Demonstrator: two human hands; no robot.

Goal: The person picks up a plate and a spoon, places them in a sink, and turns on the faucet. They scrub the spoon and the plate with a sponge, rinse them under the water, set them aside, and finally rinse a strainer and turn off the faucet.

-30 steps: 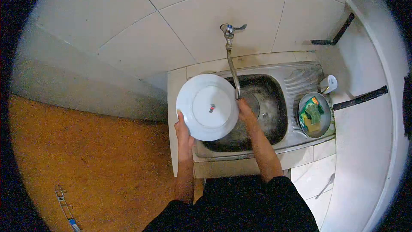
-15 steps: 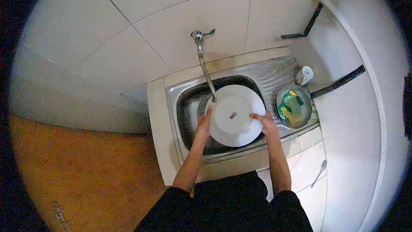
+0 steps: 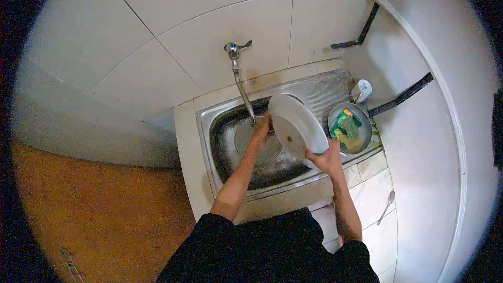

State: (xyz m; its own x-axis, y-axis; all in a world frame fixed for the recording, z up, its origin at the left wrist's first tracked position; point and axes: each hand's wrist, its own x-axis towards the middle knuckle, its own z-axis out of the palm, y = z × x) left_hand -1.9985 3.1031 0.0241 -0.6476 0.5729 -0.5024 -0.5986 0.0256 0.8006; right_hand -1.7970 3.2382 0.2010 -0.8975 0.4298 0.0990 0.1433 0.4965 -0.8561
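Observation:
Tilted steeply over the sink (image 3: pixel 214 149) is a white plate (image 3: pixel 306 120), its face turned toward the left. My right hand (image 3: pixel 329 158) grips the plate's lower right edge, thumb on the face side. At the left rim is my left hand (image 3: pixel 262 132), its fingers against the edge and partly hidden there. The curved spout of the wall faucet (image 3: pixel 242 91) ends just above that hand. Below, a round, flat, greyish shape (image 3: pixel 246 139) shows at the sink bottom.
On the ribbed drainboard (image 3: pixel 325 91) to the right sits a metal bowl (image 3: pixel 369 136) holding a green packet and a sponge (image 3: pixel 352 132). A white cup (image 3: pixel 362 90) stands behind it. Black brackets (image 3: pixel 401 97) jut from the right wall. A spoon (image 3: pixel 386 207) lies on the tiles.
The plate has gone from nearly face-up to steeply tilted, its right side raised and shifted right. My left hand has moved up along its left rim; more of the sink bottom shows.

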